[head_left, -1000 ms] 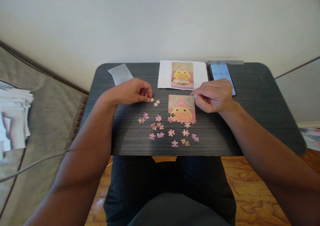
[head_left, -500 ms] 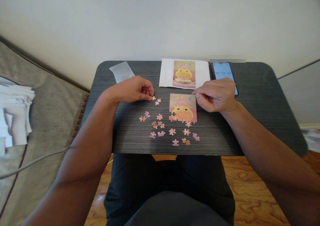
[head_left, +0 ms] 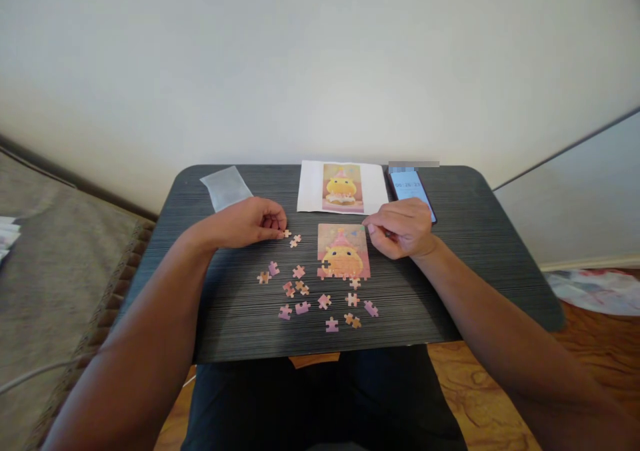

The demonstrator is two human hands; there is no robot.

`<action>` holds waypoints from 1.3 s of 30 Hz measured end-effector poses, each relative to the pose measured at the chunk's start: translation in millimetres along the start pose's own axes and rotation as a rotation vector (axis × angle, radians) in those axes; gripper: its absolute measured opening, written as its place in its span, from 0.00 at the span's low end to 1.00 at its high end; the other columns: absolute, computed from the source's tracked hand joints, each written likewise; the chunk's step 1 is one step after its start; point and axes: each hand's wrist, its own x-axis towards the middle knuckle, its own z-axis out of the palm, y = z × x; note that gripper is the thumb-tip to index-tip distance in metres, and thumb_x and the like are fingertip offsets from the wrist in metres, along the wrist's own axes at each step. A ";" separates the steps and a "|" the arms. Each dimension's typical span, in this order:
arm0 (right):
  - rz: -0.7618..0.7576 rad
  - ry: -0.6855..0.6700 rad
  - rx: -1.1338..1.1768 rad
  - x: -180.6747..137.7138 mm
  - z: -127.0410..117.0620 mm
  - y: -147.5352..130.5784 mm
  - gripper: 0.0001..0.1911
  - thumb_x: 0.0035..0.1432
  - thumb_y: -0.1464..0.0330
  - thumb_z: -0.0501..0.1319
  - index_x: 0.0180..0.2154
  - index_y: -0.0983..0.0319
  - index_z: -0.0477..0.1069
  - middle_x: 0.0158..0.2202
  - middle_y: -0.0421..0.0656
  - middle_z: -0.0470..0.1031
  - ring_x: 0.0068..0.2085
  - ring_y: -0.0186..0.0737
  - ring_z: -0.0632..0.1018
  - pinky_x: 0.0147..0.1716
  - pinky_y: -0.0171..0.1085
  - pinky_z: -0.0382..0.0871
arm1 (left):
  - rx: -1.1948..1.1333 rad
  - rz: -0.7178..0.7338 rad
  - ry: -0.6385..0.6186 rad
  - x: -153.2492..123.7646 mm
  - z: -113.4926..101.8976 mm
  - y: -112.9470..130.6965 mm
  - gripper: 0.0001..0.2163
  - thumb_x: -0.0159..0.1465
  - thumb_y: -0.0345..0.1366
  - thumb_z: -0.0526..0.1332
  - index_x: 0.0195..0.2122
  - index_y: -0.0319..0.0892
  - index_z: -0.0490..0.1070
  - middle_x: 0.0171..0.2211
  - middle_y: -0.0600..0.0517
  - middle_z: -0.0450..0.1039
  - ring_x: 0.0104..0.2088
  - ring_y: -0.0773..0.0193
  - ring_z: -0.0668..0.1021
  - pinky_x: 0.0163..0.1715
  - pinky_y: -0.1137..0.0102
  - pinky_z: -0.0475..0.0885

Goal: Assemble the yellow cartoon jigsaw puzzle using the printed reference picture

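Puzzle (head_left: pixel 344 251) mostly joined on a dark table (head_left: pixel 500 264), bottom edge unfinished.
Around fifteen loose pieces (head_left: pixel 320 301) lie scattered left of and below it, not yet fitted. Left hand (head_left: pixel 250 223) is curled, fingers together, tips touching one piece (head_left: pixel 287 234) near the scatter's top. Right hand (head_left: pixel 403 228) is pinched closed at the puzzle's upper right corner; whether it holds a piece, I cannot tell. A print (head_left: pixel 342 186) of the same picture, a phone (head_left: pixel 411 188) and a clear bag (head_left: pixel 226 186) lie behind.
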 end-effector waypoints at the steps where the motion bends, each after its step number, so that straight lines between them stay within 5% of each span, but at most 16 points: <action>1: 0.004 -0.001 0.002 -0.3 0.1 -0.1 0.05 0.58 0.73 0.64 0.33 0.58 0.77 0.22 0.33 0.70 0.20 0.33 0.67 0.22 0.39 0.57 | 0.002 0.001 0.002 -0.3 0.1 -0.3 0.10 0.67 0.44 0.67 0.41 0.43 0.79 0.35 0.50 0.81 0.35 0.60 0.80 0.34 0.67 0.70; 30: 0.018 0.029 -0.020 -0.2 1.5 2.3 0.04 0.59 0.70 0.64 0.32 0.57 0.78 0.22 0.34 0.74 0.20 0.32 0.69 0.22 0.37 0.57 | -0.036 0.049 0.007 1.8 -0.5 1.1 0.12 0.65 0.47 0.70 0.39 0.43 0.81 0.28 0.53 0.77 0.29 0.64 0.76 0.29 0.69 0.67; 39: 0.120 -0.070 -0.098 -6.4 2.3 3.7 0.14 0.67 0.58 0.62 0.30 0.55 0.77 0.20 0.38 0.73 0.19 0.37 0.69 0.23 0.41 0.60 | -0.002 0.049 0.008 2.0 -1.5 2.1 0.14 0.65 0.49 0.70 0.39 0.42 0.81 0.32 0.50 0.80 0.32 0.62 0.77 0.32 0.67 0.67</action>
